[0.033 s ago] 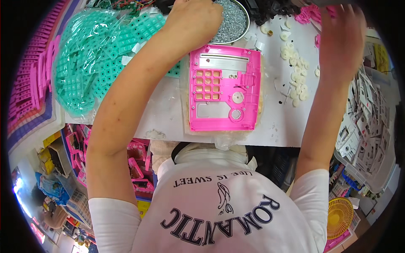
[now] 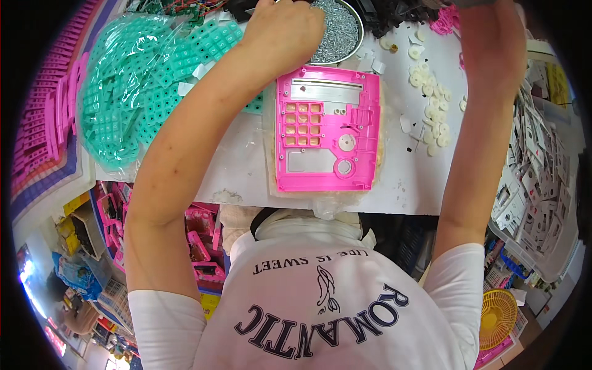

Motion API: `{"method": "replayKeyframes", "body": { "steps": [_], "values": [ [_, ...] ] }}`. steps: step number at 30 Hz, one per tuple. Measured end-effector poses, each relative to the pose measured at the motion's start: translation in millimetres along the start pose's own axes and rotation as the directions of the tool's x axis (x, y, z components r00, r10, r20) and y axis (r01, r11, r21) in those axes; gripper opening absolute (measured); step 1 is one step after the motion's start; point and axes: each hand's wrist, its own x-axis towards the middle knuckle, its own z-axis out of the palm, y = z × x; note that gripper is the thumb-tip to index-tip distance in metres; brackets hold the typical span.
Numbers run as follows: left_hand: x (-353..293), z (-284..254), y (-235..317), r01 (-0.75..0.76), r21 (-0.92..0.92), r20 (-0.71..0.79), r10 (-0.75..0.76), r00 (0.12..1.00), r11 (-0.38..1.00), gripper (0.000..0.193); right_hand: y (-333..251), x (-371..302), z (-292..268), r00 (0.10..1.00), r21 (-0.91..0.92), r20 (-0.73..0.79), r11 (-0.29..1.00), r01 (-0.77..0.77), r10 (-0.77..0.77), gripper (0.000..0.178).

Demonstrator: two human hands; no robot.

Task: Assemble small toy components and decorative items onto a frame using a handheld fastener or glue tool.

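My left hand point(image 2: 287, 31) is at the far edge, against the round metal bowl of small silver screws point(image 2: 338, 32). Its fingers are curled, and their tips and anything in them are hidden. At the far right my right hand point(image 2: 491, 28) reaches to the top of the picture beside pink cords point(image 2: 445, 22); its fingers are out of sight. Between my forearms lies a pink plastic housing point(image 2: 364, 157) with its inner side up, on a padded wrapped sheet. It has a grid of square openings, a clear window strip and a white disc point(image 2: 346, 142).
A clear bag of green keypad pieces point(image 2: 114, 92) lies left of the housing. Small white wheels point(image 2: 436, 114) are scattered at right. Further out are stacked pink parts point(image 2: 58, 114), a bin of white plates point(image 2: 539, 179), a yellow basket point(image 2: 497, 317) and a crate of pink parts point(image 2: 200, 246).
My right hand has moved farther away, toward the top edge. My left hand, beside the bowl, has barely shifted. The pink housing stays in place.
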Motion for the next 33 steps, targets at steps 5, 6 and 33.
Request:
{"method": "replayKeyframes", "body": {
  "steps": [5, 6, 33],
  "values": [
    [-6.3, -26.2, 0.3, 0.076, -0.298, 0.14, -0.036, 0.99, 0.951, 0.013, -5.3, 45.2, 11.8, 0.935, 0.216, 0.354, 0.975, -0.059, -0.022, 0.066],
    [-16.9, -42.1, 5.7, 0.164, -0.492, 0.204, -0.07, 0.976, 0.855, 0.009, -9.0, 42.8, 11.8, 0.91, 0.238, 0.413, 0.968, -0.079, -0.028, 0.065],
    [-111.5, -53.5, 100.2, 0.015, -0.567, -0.172, -0.136, 0.976, 0.824, 0.031, -50.9, -107.3, 36.4, 0.935, 0.553, 0.346, 0.788, -0.27, 0.077, 0.046]
  ]
}}
